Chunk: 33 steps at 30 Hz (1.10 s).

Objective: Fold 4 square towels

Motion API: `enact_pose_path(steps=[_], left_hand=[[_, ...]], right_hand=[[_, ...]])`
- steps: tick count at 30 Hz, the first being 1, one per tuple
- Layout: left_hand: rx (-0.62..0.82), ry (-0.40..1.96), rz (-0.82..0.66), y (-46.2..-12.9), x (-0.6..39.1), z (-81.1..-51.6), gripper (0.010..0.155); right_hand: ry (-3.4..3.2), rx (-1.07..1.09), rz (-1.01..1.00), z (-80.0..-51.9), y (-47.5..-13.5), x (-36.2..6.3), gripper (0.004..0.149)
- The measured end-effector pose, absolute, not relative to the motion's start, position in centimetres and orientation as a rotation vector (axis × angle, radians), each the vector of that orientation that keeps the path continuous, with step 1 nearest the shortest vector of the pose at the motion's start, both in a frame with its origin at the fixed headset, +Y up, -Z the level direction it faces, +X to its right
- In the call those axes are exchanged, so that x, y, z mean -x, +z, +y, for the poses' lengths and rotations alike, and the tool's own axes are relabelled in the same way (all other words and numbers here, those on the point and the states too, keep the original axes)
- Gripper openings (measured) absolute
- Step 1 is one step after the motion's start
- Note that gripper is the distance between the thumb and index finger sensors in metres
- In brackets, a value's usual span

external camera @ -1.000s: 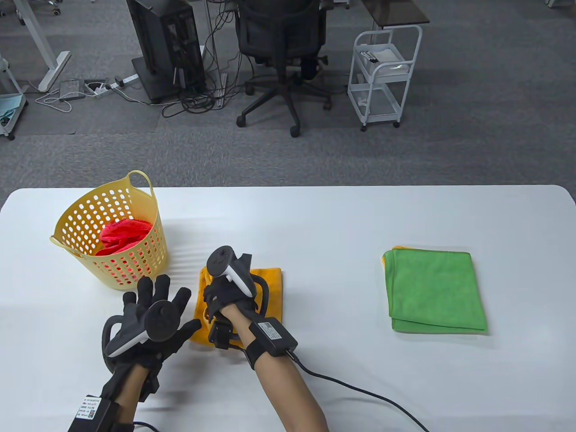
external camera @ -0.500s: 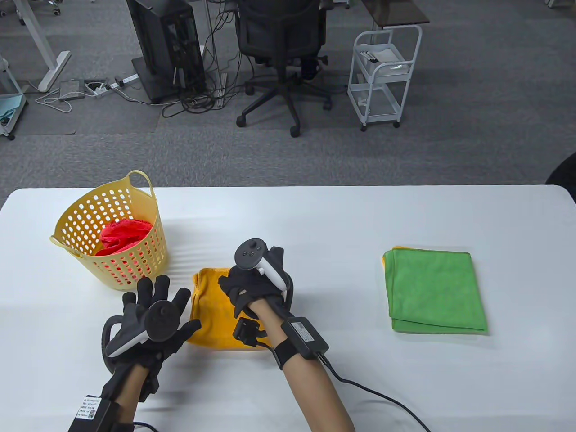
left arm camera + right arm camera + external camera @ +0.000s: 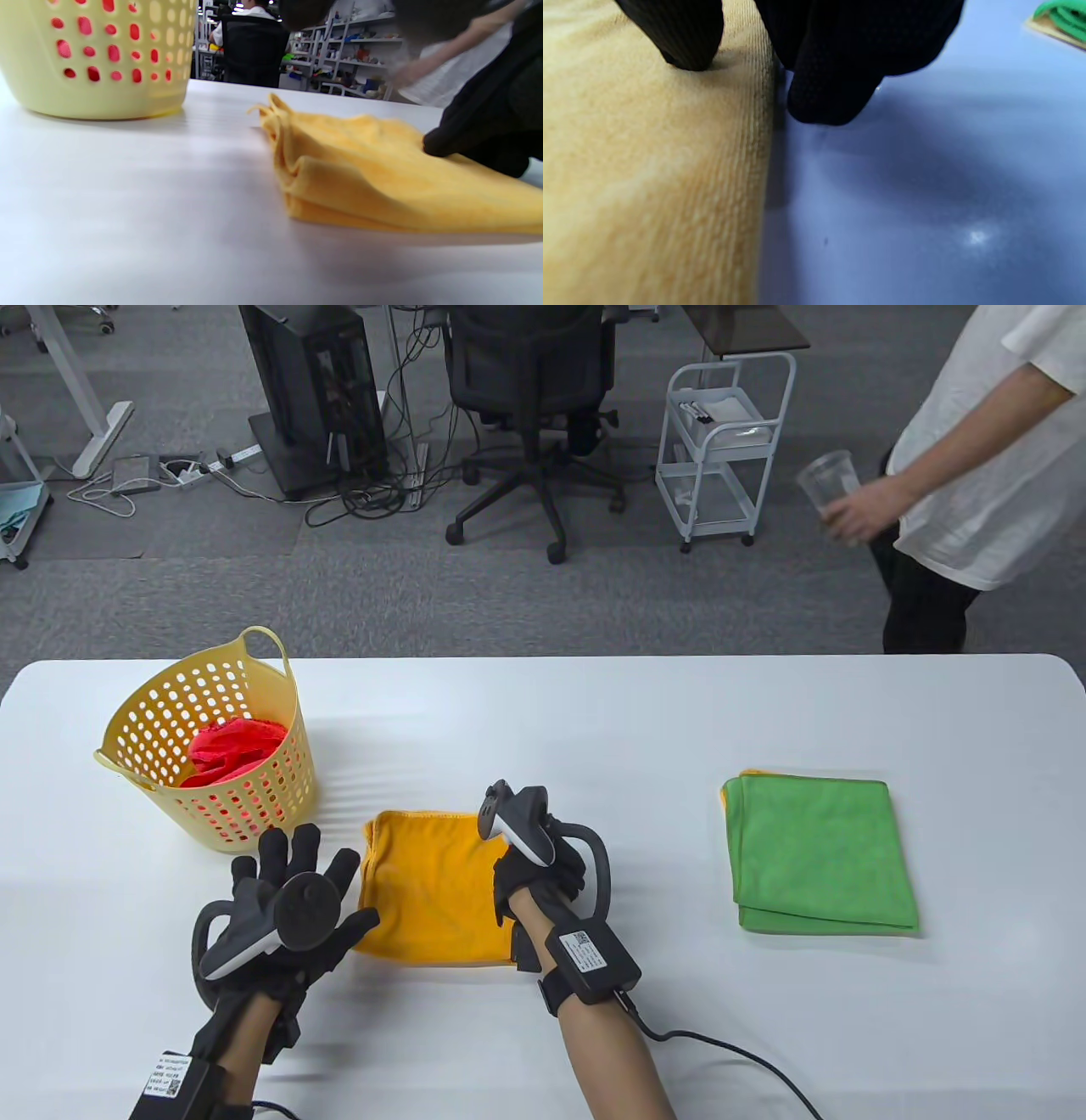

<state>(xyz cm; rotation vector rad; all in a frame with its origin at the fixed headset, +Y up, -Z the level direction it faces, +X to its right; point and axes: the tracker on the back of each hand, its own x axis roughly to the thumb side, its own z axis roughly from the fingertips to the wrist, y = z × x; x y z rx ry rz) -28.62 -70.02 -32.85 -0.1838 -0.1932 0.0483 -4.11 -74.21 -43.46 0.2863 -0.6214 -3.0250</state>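
Grey carpet floor (image 3: 254, 585) beyond the white rounded-corner table (image 3: 594, 712). Black swivel office chair (image 3: 530, 381) on castors, black computer tower (image 3: 314, 390) with tangled cables beside it. White wire trolley (image 3: 721, 441) to the right. Person in white shirt (image 3: 976, 449) holding clear plastic cup (image 3: 827, 487).

A folded yellow towel (image 3: 382, 190) is lying on the white table (image 3: 127, 212). To the towel's left, well apart, a pale yellow basket (image 3: 93, 59) with red showing through its holes is standing. The towel's right end is being pressed by a black gloved hand (image 3: 479, 131). Beyond the towel, blurred shelves (image 3: 352, 55) are being shown.
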Motion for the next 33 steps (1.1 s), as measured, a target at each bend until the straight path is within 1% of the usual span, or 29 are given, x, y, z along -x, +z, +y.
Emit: enact_pose_path(steps=[3,5,8,16,18,23,26,30,33], left_hand=[[0.183,0.049,-0.192,-32.9,28.6,-70.0,0.079],[0.185,0.049,-0.190,-32.9,28.7,-70.0,0.079],[0.187,0.050,-0.188,-32.9,28.7,-70.0,0.079],[0.188,0.048,-0.185,-32.9,28.7,-70.0,0.079],[0.187,0.048,-0.186,-32.9,28.7,-70.1,0.080],[0.187,0.055,-0.190,-32.9,28.7,-70.2,0.080],[0.193,0.055,-0.187,-32.9,28.8,-70.2,0.080],[0.201,0.057,-0.189,-32.9,28.8,-70.2,0.081],[0.190,0.060,-0.193,-32.9,28.8,-70.2,0.080]], right_hand=[[-3.104,-0.235,-0.641,-74.2,-43.5,4.6,0.051],[-3.138,-0.216,-0.627,-74.0,-43.3,4.7,0.047],[-3.217,-0.166,-0.619,-73.4,-42.9,4.6,0.046],[-3.687,0.054,-0.729,-70.7,-42.0,4.3,0.048],[-3.738,0.081,-0.664,-70.1,-41.8,4.5,0.048],[-3.817,0.217,-0.512,-67.2,-41.9,5.2,0.047],[-3.860,0.276,-0.480,-65.1,-42.1,4.7,0.047],[-3.911,0.322,-0.467,-62.0,-42.5,2.4,0.047],[-3.918,0.287,-0.404,-59.6,-42.8,-1.1,0.047]])
